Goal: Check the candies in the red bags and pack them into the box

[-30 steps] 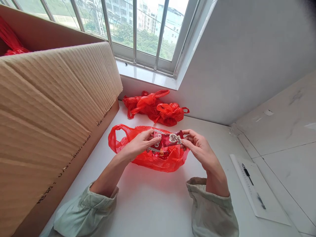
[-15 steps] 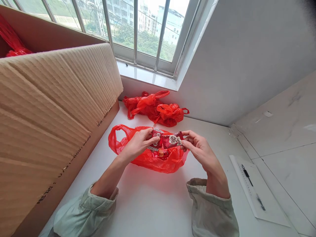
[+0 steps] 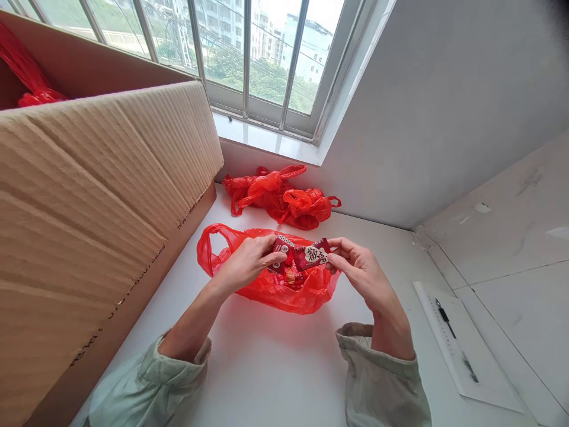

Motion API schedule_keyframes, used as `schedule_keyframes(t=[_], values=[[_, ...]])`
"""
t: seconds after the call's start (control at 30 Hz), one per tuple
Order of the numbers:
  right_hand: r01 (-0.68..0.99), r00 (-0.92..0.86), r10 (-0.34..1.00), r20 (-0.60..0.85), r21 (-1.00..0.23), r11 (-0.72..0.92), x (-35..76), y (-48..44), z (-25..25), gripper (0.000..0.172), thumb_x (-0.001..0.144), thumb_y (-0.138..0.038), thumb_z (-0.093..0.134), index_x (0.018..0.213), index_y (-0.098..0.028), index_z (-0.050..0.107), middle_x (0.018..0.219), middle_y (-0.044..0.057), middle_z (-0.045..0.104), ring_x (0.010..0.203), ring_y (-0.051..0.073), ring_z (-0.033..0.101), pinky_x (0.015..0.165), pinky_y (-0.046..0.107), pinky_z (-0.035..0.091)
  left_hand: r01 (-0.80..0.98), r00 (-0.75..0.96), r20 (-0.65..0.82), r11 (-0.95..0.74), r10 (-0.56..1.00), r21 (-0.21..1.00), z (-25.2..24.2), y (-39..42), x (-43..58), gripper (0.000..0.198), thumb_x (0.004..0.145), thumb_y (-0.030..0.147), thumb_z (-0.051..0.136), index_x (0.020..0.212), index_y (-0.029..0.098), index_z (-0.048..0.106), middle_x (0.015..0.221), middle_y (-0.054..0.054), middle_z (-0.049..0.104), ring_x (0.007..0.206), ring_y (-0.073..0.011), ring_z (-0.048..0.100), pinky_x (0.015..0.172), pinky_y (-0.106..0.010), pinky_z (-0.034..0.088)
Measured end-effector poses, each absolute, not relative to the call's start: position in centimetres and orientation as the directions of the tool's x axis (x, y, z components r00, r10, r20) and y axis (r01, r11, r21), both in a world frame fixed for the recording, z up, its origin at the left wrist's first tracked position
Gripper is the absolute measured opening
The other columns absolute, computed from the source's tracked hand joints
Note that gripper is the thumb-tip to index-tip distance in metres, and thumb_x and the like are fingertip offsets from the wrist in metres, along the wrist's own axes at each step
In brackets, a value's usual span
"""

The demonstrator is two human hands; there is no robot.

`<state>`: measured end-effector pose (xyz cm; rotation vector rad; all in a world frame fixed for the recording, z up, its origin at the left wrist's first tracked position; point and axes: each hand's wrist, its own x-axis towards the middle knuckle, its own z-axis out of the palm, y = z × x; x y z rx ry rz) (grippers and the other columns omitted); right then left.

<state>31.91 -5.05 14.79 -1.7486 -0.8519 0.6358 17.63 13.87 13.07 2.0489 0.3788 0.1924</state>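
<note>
My left hand (image 3: 249,261) pinches a dark red candy packet (image 3: 279,251) with a dotted edge between thumb and fingers. In my right hand (image 3: 358,267), thumb and forefinger are closed on the right end of another dark red candy packet (image 3: 310,255) that bears large characters on a pale patch. Both packets are held side by side above an open red plastic bag (image 3: 306,299). Inside the bag, small red and orange wrapped sweets (image 3: 293,276) show partly; the rest is hidden by the packets and the bag's folds.
Several knotted red plastic bags (image 3: 284,196) lie against the wall behind. A large cardboard box (image 3: 102,196) stands at the left, with red plastic (image 3: 40,95) inside. At the right, a black pen (image 3: 446,317) rests on white paper (image 3: 484,379). A barred window (image 3: 267,65) is above.
Both packets stay in my hands. The left packet tilts a little differently, and the right one has turned slightly, its right end now higher. The view has shifted slightly.
</note>
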Motion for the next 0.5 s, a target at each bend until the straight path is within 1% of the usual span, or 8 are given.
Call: schedule_keyframes(t=[0.07, 0.17, 0.27, 0.3, 0.37, 0.5], values=[[0.243, 0.61, 0.792, -0.014, -0.948, -0.204, 31.91, -5.06, 14.78, 0.025, 0.085, -0.029, 0.058, 0.107, -0.02, 0.067, 0.082, 0.002, 0.068, 0.073, 0.016, 0.061, 0.073, 0.031, 0.046, 0.187, 0.936, -0.013, -0.469, 0.351, 0.863, 13.06, 13.91, 17.64, 0.032, 0.092, 0.043, 0.047, 0.07, 0.02, 0.043, 0.068, 0.003, 0.05, 0.064, -0.0157, 0.049, 0.057, -0.028, 0.034], [0.247, 0.618, 0.786, -0.013, -0.946, -0.209, 31.89, -5.06, 14.83, 0.025, 0.085, -0.029, 0.058, 0.107, -0.02, 0.067, 0.081, 0.002, 0.067, 0.073, 0.016, 0.06, 0.073, 0.03, 0.046, 0.193, 0.923, 0.008, -0.483, 0.384, 0.854, 12.92, 13.84, 17.66, 0.036, 0.094, 0.044, 0.046, 0.068, 0.021, 0.037, 0.066, 0.005, 0.04, 0.059, -0.0133, 0.04, 0.053, -0.027, 0.029], [0.251, 0.621, 0.784, -0.011, -0.944, -0.213, 31.88, -5.06, 14.87, 0.025, 0.085, -0.029, 0.058, 0.107, -0.02, 0.067, 0.08, 0.001, 0.067, 0.072, 0.015, 0.06, 0.073, 0.03, 0.046, 0.195, 0.923, -0.028, -0.402, 0.385, 0.895, 12.77, 13.7, 17.7, 0.04, 0.095, 0.047, 0.045, 0.067, 0.021, 0.031, 0.066, 0.005, 0.034, 0.056, -0.012, 0.039, 0.05, -0.025, 0.03], [0.25, 0.62, 0.784, -0.012, -0.945, -0.212, 31.89, -5.05, 14.86, 0.025, 0.085, -0.029, 0.058, 0.106, -0.02, 0.067, 0.08, 0.001, 0.067, 0.073, 0.015, 0.06, 0.073, 0.03, 0.046, 0.198, 0.923, -0.04, -0.384, 0.382, 0.902, 12.74, 13.67, 17.71, 0.041, 0.095, 0.047, 0.045, 0.067, 0.021, 0.031, 0.066, 0.005, 0.034, 0.055, -0.0118, 0.04, 0.05, -0.025, 0.031], [0.249, 0.614, 0.789, -0.014, -0.945, -0.21, 31.93, -5.05, 14.82, 0.025, 0.085, -0.029, 0.058, 0.107, -0.02, 0.067, 0.082, 0.001, 0.068, 0.073, 0.015, 0.061, 0.073, 0.03, 0.046, 0.203, 0.923, -0.038, -0.4, 0.383, 0.894, 12.73, 13.67, 17.7, 0.04, 0.095, 0.046, 0.045, 0.067, 0.021, 0.032, 0.066, 0.005, 0.035, 0.056, -0.0121, 0.041, 0.051, -0.025, 0.031], [0.25, 0.61, 0.792, -0.027, -0.942, -0.224, 32.07, -5.06, 14.69, 0.025, 0.086, -0.03, 0.058, 0.107, -0.02, 0.067, 0.086, 0.003, 0.07, 0.074, 0.016, 0.063, 0.074, 0.031, 0.048, 0.207, 0.921, -0.024, -0.436, 0.389, 0.876, 12.77, 13.76, 17.62, 0.033, 0.095, 0.041, 0.046, 0.071, 0.021, 0.036, 0.068, 0.004, 0.043, 0.062, -0.0139, 0.045, 0.055, -0.025, 0.034]])
